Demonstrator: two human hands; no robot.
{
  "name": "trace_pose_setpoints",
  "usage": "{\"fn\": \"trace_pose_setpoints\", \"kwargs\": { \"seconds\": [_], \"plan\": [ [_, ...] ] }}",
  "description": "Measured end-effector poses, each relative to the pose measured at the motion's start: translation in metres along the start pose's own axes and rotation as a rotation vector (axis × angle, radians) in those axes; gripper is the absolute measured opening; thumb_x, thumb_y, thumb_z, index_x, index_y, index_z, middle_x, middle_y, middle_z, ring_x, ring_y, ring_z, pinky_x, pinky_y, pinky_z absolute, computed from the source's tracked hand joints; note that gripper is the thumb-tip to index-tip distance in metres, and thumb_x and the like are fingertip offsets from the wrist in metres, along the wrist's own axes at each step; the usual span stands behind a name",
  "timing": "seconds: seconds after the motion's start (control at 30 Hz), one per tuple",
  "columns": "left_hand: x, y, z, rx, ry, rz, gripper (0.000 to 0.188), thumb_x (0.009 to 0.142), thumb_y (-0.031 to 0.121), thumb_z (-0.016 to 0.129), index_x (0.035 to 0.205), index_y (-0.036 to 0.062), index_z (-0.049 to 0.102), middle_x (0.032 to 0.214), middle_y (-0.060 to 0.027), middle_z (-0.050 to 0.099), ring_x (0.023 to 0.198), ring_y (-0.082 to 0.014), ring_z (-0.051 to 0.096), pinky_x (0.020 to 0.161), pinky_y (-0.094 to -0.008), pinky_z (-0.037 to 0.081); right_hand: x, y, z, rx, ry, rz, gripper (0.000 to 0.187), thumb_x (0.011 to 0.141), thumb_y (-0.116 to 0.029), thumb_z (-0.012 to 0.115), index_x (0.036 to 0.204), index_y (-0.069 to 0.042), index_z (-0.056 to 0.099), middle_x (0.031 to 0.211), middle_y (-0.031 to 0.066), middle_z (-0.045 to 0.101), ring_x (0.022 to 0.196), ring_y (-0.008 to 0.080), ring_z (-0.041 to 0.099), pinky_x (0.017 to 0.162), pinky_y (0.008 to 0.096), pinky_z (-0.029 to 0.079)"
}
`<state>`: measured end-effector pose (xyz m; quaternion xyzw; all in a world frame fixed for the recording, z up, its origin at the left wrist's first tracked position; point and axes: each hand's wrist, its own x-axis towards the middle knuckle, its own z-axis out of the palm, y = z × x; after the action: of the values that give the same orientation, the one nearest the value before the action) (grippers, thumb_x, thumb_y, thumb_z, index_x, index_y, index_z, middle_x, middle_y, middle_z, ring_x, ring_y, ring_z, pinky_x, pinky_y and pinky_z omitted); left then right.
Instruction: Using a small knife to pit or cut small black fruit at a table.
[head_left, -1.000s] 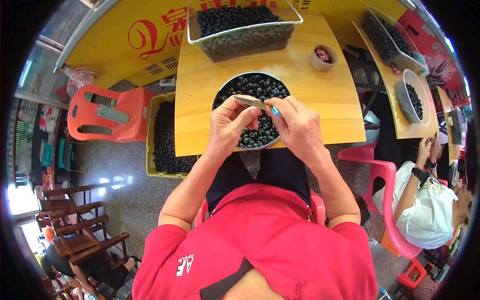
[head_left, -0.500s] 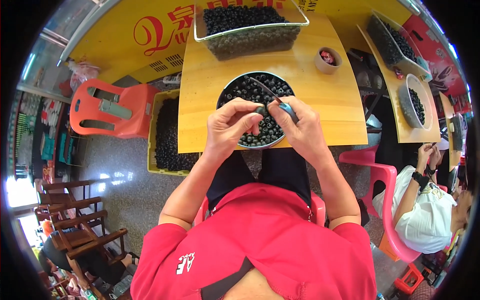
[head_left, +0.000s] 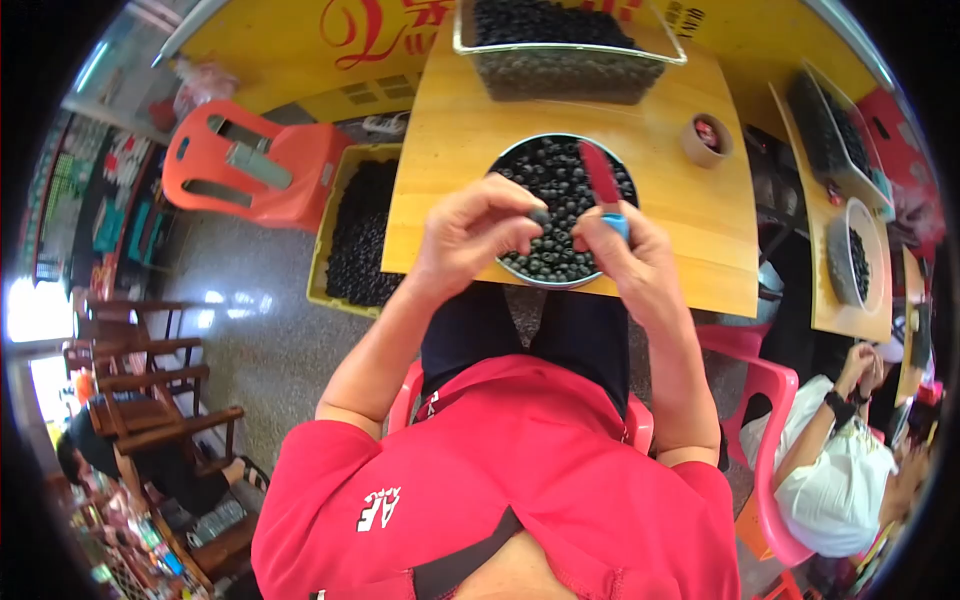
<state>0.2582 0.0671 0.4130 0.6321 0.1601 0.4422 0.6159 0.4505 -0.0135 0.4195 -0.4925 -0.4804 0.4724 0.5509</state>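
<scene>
Before us we have a yellow-brown, smooth-topped wooden table (head_left: 705, 235). By the middle of its near edge we see a round, pale-rimmed bowl (head_left: 565, 285) filled with small dark round fruits (head_left: 555, 182). Toward the far edge we find a rectangular clear plastic tub (head_left: 570, 80) heaped with dark fruits, and near the right edge, a small round beige cup (head_left: 708, 157) holding something red (head_left: 706, 132).

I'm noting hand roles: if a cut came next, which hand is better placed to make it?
Probably the right hand: it grips the blue-handled knife, while the left hand pinches a small dark round piece over the bowl.
</scene>
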Motion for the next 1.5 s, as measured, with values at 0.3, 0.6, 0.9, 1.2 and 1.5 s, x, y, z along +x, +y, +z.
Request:
{"fn": "trace_pose_setpoints", "kwargs": {
  "seconds": [0.3,0.6,0.9,1.2,1.5],
  "plan": [
    [-0.063,-0.044,-0.205,0.579,0.745,-0.244,0.021,0.085,0.008,0.069,0.104,0.0015,0.062,0.085,-0.0035,0.064,0.069,-0.0088,0.058,0.063,-0.0210,0.047,-0.002,0.013,-0.043,0.018,0.209,0.083,0.019,0.095,-0.020,0.060,0.095,-0.001,0.062,0.076,0.0004,0.059,0.051,0.0002,0.037,0.045,0.0171,0.026],
    [-0.026,-0.028,-0.145,0.801,0.537,-0.003,0.025,0.088,0.004,0.063,0.113,0.0000,0.060,0.096,-0.0069,0.066,0.084,-0.0130,0.063,0.076,-0.0259,0.051,-0.006,0.027,-0.052,-0.058,0.261,0.074,0.021,0.095,-0.022,0.060,0.096,-0.001,0.062,0.076,-0.0005,0.058,0.052,-0.0004,0.036,0.045,0.0165,0.026],
    [0.032,-0.029,-0.005,1.040,-0.461,0.069,0.015,0.083,0.014,0.067,0.093,0.0044,0.064,0.085,-0.0114,0.063,0.080,-0.0295,0.063,0.068,-0.0379,0.050,-0.007,0.021,-0.049,-0.083,0.246,0.040,0.020,0.095,-0.021,0.059,0.096,-0.002,0.063,0.075,-0.0016,0.058,0.054,-0.0004,0.037,0.046,0.0165,0.026],
    [0.036,-0.036,-0.002,1.291,-0.601,-0.042,0.015,0.081,0.019,0.066,0.089,0.0072,0.060,0.086,-0.0106,0.059,0.083,-0.0313,0.061,0.070,-0.0418,0.048,-0.008,0.022,-0.046,-0.030,0.225,0.022,0.020,0.095,-0.021,0.060,0.096,-0.001,0.063,0.075,-0.0020,0.058,0.054,-0.0003,0.037,0.047,0.0165,0.026],
    [0.040,-0.022,-0.006,0.298,-0.239,-0.453,0.021,0.086,0.006,0.067,0.106,0.0008,0.061,0.086,0.0026,0.058,0.077,-0.0049,0.055,0.069,-0.0216,0.046,-0.002,0.028,-0.029,-0.060,0.176,-0.009,0.020,0.095,-0.022,0.061,0.098,-0.002,0.065,0.080,-0.0016,0.062,0.066,0.0016,0.048,0.057,0.0168,0.037]
  ]
}}
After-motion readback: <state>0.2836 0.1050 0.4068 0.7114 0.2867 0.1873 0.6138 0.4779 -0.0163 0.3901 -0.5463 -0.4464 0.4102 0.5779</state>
